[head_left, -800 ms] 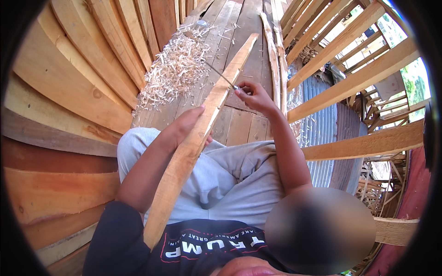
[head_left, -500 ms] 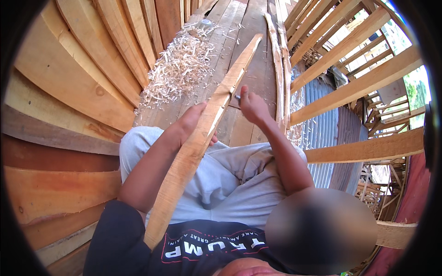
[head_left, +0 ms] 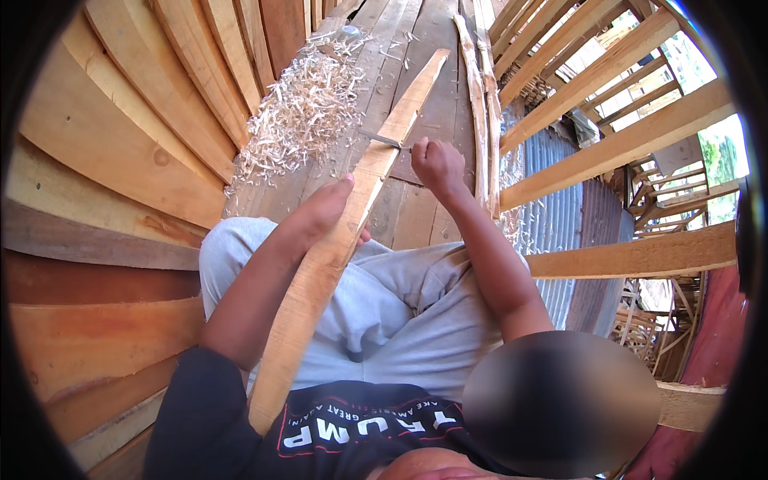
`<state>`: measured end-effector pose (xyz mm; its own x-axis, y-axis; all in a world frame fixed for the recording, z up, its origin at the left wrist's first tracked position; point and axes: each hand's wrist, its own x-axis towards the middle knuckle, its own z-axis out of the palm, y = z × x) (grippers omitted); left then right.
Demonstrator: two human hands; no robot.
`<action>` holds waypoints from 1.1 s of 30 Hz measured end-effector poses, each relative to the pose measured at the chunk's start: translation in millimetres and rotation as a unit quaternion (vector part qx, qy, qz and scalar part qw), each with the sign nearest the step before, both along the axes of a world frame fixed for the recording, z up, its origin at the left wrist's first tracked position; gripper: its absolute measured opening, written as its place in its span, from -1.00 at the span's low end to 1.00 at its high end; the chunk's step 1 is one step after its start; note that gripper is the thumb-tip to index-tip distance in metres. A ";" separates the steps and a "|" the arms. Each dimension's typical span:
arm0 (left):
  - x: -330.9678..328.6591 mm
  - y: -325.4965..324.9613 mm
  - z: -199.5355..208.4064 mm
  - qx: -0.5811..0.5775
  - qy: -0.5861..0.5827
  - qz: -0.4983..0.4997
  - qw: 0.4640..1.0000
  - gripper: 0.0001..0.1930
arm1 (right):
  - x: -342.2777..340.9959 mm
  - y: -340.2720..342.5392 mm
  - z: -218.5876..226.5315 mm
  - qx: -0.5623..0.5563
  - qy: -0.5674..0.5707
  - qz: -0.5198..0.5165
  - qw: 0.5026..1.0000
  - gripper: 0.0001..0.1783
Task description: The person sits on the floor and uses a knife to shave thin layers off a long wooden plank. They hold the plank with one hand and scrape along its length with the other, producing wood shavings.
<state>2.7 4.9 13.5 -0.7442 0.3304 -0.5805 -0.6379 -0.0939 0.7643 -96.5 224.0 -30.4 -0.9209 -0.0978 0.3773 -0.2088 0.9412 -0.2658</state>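
Observation:
A long, tapering wooden board (head_left: 316, 268) leans from my chest, over my lap, out toward the floor ahead, its narrow tip pointing away. My left hand (head_left: 326, 206) is closed around its left edge at mid-length, with fingertips showing past the right edge. Beyond that grip, a knife (head_left: 381, 139) lies across the board with its thin blade sticking out past the left side. My right hand (head_left: 438, 166) is wrapped round the knife's handle, just right of the board. Pale fresh-cut wood shows along the board's right edge near the blade.
Curled wood shavings (head_left: 308, 104) are heaped on the plank floor (head_left: 416, 210) ahead to the left. Wide boards (head_left: 112, 176) line the left side. Two rough poles (head_left: 478, 104) lie to the right, beside a slatted railing (head_left: 616, 152); corrugated metal sheeting (head_left: 552, 192) shows below it.
My right hand has moved slightly away from me along the board. The knife blade now shows across the wood, where before it was hardly visible. My left hand keeps its grip.

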 end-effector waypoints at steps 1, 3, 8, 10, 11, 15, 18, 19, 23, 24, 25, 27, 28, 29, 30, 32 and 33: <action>-2.0 -4.0 -4.3 0.000 -0.012 0.002 1.000 -0.45 | 3.9 -4.7 4.2 -0.013 -0.009 -0.003 1.000 -0.48; -1.3 -8.5 -6.5 0.012 -0.023 0.011 1.000 -0.45 | 19.5 -17.6 19.1 -0.039 -0.026 -0.004 0.999 -0.47; 1.5 0.1 -14.8 0.044 -0.003 -0.009 0.999 -0.45 | 9.7 2.1 0.5 0.001 -0.011 0.040 0.999 -0.44; -1.7 -1.4 -13.1 0.031 -0.004 0.006 0.999 -0.45 | -4.5 -0.8 10.4 -0.004 0.006 0.024 1.000 -0.42; -2.6 -2.1 -12.3 0.025 -0.004 0.013 1.000 -0.44 | -1.2 -3.6 10.7 -0.002 -0.006 0.007 1.000 -0.42; 1.1 -11.7 -10.4 0.049 -0.040 0.012 0.998 -0.45 | 31.1 -23.3 23.3 0.026 -0.055 0.028 0.998 -0.38; 4.3 -12.1 -3.3 0.035 -0.027 0.018 0.999 -0.45 | 24.0 -9.7 6.7 0.046 -0.025 0.055 0.997 -0.34; 5.0 -11.6 -2.3 0.035 -0.026 0.015 0.999 -0.45 | 6.7 1.0 2.4 0.052 0.000 0.023 0.998 -0.33; 6.6 -5.3 -1.5 0.035 -0.030 0.001 0.999 -0.46 | -59.6 69.3 -6.9 0.116 0.014 -0.191 0.974 -0.33; 7.6 -6.4 -0.8 0.032 -0.034 0.002 0.999 -0.47 | -62.0 69.1 -1.0 0.097 0.015 -0.208 0.973 -0.31; 8.4 -6.1 0.2 0.029 -0.039 0.002 0.999 -0.48 | -63.6 67.9 3.6 0.078 0.016 -0.225 0.971 -0.28; 6.7 -7.6 0.2 0.036 -0.044 0.002 0.998 -0.48 | -62.1 59.7 8.5 0.020 -0.094 -0.208 0.973 -0.31; 5.5 -7.9 -1.1 0.046 -0.045 0.003 0.998 -0.48 | -58.5 56.0 11.1 -0.008 -0.149 -0.199 0.968 -0.30; 4.2 -8.0 -1.9 0.056 -0.046 0.003 0.997 -0.48 | -53.4 50.9 11.6 -0.065 -0.163 -0.151 0.973 -0.32; 3.6 -8.9 -2.9 0.056 -0.051 0.004 0.997 -0.48 | -42.6 39.5 14.1 -0.120 -0.176 -0.103 0.972 -0.33; 1.4 -11.9 -2.4 0.055 -0.057 0.007 0.997 -0.48 | -24.6 27.9 14.7 -0.171 -0.196 -0.011 0.965 -0.35; 0.1 -11.5 -0.8 0.055 -0.059 0.007 0.997 -0.49 | -16.9 26.8 15.6 -0.167 -0.202 0.031 0.965 -0.36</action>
<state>2.8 -6.6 12.7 -0.6781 0.3864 -0.6252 -0.7207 -0.1825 0.6688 -113.4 250.8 -14.8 -0.9956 -0.0930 0.0089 -0.0782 0.7781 -0.6233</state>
